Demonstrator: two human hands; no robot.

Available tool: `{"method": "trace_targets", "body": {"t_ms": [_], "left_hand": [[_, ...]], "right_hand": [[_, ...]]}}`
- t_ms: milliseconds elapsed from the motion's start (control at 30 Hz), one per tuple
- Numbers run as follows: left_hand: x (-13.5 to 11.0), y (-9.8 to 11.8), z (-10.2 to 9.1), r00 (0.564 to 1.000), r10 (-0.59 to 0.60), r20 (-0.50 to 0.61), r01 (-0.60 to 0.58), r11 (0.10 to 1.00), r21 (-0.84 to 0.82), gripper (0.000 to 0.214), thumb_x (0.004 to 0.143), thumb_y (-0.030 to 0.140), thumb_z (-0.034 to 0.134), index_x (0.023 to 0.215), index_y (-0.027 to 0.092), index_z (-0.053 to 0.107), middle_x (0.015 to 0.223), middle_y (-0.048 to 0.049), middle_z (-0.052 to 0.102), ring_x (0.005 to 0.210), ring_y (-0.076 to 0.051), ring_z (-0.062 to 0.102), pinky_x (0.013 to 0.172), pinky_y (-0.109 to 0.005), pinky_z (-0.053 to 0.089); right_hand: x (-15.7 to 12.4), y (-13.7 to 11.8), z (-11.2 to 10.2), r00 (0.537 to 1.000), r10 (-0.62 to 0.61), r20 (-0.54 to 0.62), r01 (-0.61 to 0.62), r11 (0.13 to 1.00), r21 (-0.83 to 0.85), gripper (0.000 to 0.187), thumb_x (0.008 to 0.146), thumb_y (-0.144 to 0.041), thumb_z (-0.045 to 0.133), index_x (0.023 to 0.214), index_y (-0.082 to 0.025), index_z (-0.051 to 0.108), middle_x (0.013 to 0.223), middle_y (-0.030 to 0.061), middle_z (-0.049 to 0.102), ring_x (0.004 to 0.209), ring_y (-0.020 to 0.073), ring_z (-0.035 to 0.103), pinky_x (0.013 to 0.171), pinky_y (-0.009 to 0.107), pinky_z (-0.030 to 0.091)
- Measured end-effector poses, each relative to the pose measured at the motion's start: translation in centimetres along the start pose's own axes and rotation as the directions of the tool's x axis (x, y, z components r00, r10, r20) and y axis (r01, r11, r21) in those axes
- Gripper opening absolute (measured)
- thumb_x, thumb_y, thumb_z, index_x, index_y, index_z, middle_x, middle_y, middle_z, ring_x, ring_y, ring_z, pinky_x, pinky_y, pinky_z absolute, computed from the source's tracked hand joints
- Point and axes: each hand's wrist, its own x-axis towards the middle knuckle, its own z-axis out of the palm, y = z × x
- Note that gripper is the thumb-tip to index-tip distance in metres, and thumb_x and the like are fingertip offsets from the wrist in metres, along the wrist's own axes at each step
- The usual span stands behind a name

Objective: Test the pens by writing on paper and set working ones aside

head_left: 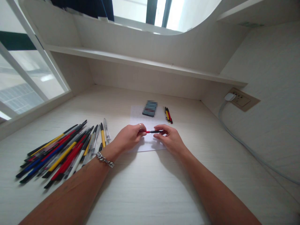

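Between my two hands, a red and black pen (150, 132) is held level above a sheet of white paper (137, 116). My left hand (131, 136), with a ring on a finger and a chain bracelet at the wrist, pinches the red end. Thumb and fingers of my right hand (170, 137) close on the black end. Whether the black part is a cap or joined to the barrel is too small to tell. Beyond the hands, a blurred grey-blue object (150, 108) lies on the paper's far part. A few pens (168, 115) lie together just right of the paper.
A large pile of pens (63, 150) in several colours spreads over the desk (145, 193) at the left. A shelf (140, 62) runs across the back. On the right wall, a white plug with a cable (243, 143) sits in a socket panel (242, 99).
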Motion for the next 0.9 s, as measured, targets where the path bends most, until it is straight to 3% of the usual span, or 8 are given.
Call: {"method": "trace_targets", "body": {"t_ms": [67,200,367,633,900], "left_hand": [[-0.02,-0.01,0.02,1.0,0.003,-0.003,-0.003,1.0,-0.004,0.017,0.09,0.029,0.052,0.096,0.02,0.066,0.08,-0.0045,0.07,0.068,-0.017,0.061,0.062,-0.027,0.041],[-0.1,-0.14,0.14,1.0,0.011,0.001,-0.011,1.0,-0.025,0.025,0.09,0.024,0.05,0.111,0.022,0.064,0.085,-0.0056,0.073,0.073,-0.017,0.064,0.065,-0.027,0.044],[-0.08,-0.23,0.24,0.999,0.037,0.015,-0.037,0.999,0.011,0.034,0.09,0.023,0.051,0.123,0.025,0.06,0.094,-0.0073,0.074,0.082,-0.02,0.067,0.072,-0.03,0.047],[-0.06,-0.11,0.32,0.994,0.112,0.012,-0.112,0.994,-0.015,0.035,0.09,0.015,0.048,0.121,0.023,0.062,0.111,-0.0078,0.07,0.098,-0.021,0.065,0.084,-0.032,0.049],[0.05,-0.55,0.33,0.994,0.106,0.036,-0.107,0.994,0.019,0.041,0.086,0.009,0.048,0.119,0.026,0.064,0.102,-0.007,0.069,0.094,-0.02,0.063,0.083,-0.032,0.048]], "right_hand": [[0.04,-0.11,-0.09,1.0,0.03,0.009,-0.03,0.999,-0.037,0.028,0.083,-0.04,0.061,0.1,-0.02,0.07,0.086,0.0034,0.071,0.069,0.0146,0.06,0.065,0.026,0.044],[0.01,-0.46,-0.17,0.998,0.052,0.032,-0.048,0.992,-0.118,0.035,0.091,-0.039,0.049,0.073,-0.017,0.07,0.068,0.0027,0.067,0.064,0.0141,0.057,0.06,0.025,0.04],[-0.1,-0.14,0.01,0.999,-0.048,-0.011,0.047,0.996,-0.069,0.012,0.079,-0.027,0.063,0.086,-0.021,0.072,0.084,0.0022,0.071,0.077,0.0164,0.062,0.072,0.028,0.046],[-0.08,0.32,0.21,0.997,-0.039,-0.064,0.042,0.998,0.047,0.011,0.073,-0.024,0.066,0.082,-0.021,0.072,0.088,0.0042,0.07,0.083,0.0194,0.064,0.071,0.031,0.051],[0.13,0.36,-0.18,0.995,0.005,-0.102,0.003,0.997,0.075,0.013,0.073,-0.023,0.067,0.084,-0.02,0.073,0.088,0.0038,0.071,0.082,0.0178,0.064,0.072,0.029,0.051]]}}
